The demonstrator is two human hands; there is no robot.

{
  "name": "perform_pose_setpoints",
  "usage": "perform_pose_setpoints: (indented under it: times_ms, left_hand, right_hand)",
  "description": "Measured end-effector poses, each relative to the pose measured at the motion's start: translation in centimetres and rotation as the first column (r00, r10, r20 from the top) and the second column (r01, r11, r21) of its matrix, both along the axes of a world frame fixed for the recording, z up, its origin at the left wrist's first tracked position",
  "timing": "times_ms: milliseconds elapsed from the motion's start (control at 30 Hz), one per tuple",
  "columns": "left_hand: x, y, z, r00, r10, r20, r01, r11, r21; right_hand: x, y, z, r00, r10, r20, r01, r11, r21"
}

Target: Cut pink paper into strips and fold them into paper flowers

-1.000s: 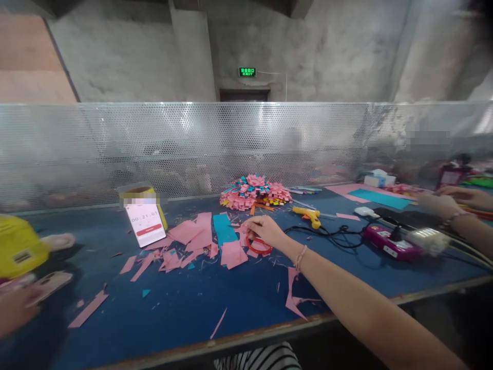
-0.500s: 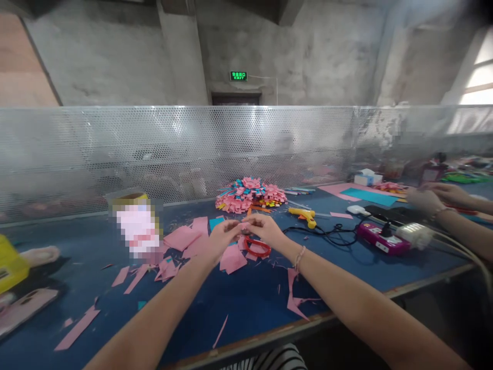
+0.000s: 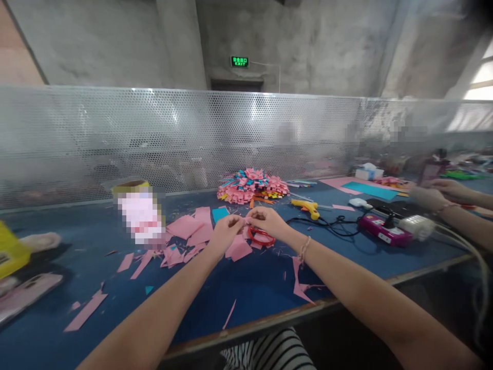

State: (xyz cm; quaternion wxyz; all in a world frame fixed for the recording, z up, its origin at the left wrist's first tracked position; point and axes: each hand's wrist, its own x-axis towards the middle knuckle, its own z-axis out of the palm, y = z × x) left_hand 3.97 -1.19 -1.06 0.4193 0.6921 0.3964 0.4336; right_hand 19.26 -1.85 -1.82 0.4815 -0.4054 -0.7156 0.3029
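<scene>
striped garment point(image 3: 269, 354): it showed below the near edge of the desk point(image 3: 204, 308).
near offcuts: a thin pink sliver point(image 3: 230, 314) lay near that edge, and a jagged pink offcut point(image 3: 297, 282) lay below the right wrist.
pink-backed phone point(image 3: 31, 294): it lay on the desk at far left.
left hand point(image 3: 228, 234): its fingers were closed in a pinch on what looked like a small pink scrap point(image 3: 246, 221), hard to make out.
right hand point(image 3: 267, 222): its fingers pinched the same scrap, tips meeting the left's above the desk.
red loop point(image 3: 262, 244): it lay just below the right hand, over pink paper.
cut paper: pink sheets point(image 3: 185, 226) overlapped left of the hands, with a teal piece point(image 3: 220, 214) just behind.
power strip point(image 3: 385, 231): magenta, it lay right of the hands, with a plug in it.
yellow glue gun point(image 3: 306, 208): it lay on its side beyond the right hand.
paper pile point(image 3: 252, 186): pink and teal clusters were heaped behind the hands.
co-worker's hands point(image 3: 439, 196): they were at far right.
mesh screen point(image 3: 173, 128): it stood behind everything on the desk.
</scene>
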Motion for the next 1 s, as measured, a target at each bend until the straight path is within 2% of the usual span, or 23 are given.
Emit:
perform_pose_setpoints:
  times_ms: [333, 633, 833, 1000]
  left_hand:
    - [0.03, -0.19, 0.03, 0.998, -0.038, 0.045, 0.039, 0.999, -0.019]
    - [-0.27, 0.38, -0.57, 0.999, -0.041, -0.010, 0.041, 0.998, 0.037]
    - [-0.32, 0.39, -0.45, 0.999, -0.022, -0.044, 0.025, 0.996, 0.081]
    - [0.04, 0.12, -0.38, 0.999, -0.020, 0.031, 0.019, 1.000, 0.025]
  right_hand:
    - [-0.08, 0.10, -0.31, 0.999, -0.014, 0.042, 0.011, 0.998, 0.057]
    - [-0.07, -0.13, -0.06, 0.996, -0.046, 0.074, 0.042, 0.998, 0.047]
    - [-0.05, -0.01, -0.15, 0.991, -0.062, 0.117, 0.054, 0.996, 0.070]
    - [-0.09, -0.04, -0.16, 0.988, -0.096, 0.118, 0.084, 0.991, 0.104]
